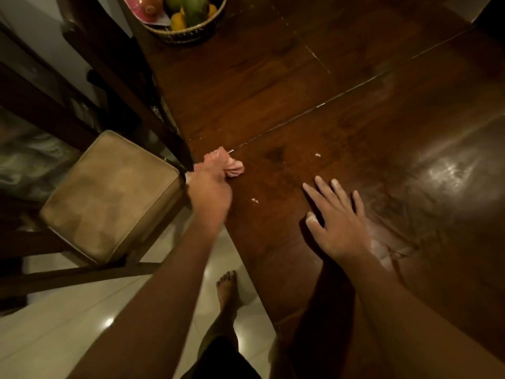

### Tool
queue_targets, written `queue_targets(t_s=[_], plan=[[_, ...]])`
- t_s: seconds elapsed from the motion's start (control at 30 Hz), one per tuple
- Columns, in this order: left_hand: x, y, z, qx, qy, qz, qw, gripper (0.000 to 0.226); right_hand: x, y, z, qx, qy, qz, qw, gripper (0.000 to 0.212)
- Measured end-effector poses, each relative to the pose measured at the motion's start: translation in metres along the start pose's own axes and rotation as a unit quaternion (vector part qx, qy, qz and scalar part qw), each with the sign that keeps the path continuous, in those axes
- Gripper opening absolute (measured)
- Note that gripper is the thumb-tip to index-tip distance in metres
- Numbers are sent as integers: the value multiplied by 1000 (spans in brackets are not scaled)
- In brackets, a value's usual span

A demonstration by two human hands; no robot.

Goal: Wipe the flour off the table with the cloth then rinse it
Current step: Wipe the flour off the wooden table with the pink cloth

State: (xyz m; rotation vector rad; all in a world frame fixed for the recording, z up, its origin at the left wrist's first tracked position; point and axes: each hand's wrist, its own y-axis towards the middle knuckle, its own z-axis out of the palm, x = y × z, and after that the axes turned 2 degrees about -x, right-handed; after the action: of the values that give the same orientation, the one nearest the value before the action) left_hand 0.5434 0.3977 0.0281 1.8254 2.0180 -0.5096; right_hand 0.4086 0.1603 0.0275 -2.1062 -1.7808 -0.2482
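On the far left stands a wooden chair point(109, 195) with a soft tan seat. It is just beside the table's edge. Under it is a shiny pale floor point(82, 324).

Up at the top sits a woven basket point(188, 32) on the table point(300, 105). It has green and yellow fruit inside.

Next comes the left hand point(209, 191). It is at the left edge of the dark wooden table. Its fingers are curled tight round a pink cloth point(231, 166). The cloth is all bunched up, and part of it sticks out past the fingers and touches the table top. The hand looks a bit blurry.

Lower down, a bare foot point(226, 291) stands on the floor near the table.

A little to the right of the cloth lie two small white bits of flour point(254, 200) on the wood, well apart from each other.

Then comes the right hand point(338, 225). It lies flat on the table with its fingers straight and spread apart. It holds nothing. There is white dust on the thumb and some fingertips.

Just to the right of this hand there is a pale, smeary patch of flour on the table. The wood farther right looks shiny.
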Motion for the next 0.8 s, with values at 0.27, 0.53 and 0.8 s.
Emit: queue_targets(t_s=[0.27, 0.53, 0.8], plan=[[-25, -134, 24, 143, -35, 310, 939, 58, -7, -36, 11, -89, 46, 65, 993, 59], [-71, -1, 52, -8, -52, 53, 997, 49, -3, -32, 15, -136, 29, 91, 986, 56], [-153, 23, 90, 175, -59, 373, 909, 41, -1, -26, 14, -121, 23, 115, 986, 61]])
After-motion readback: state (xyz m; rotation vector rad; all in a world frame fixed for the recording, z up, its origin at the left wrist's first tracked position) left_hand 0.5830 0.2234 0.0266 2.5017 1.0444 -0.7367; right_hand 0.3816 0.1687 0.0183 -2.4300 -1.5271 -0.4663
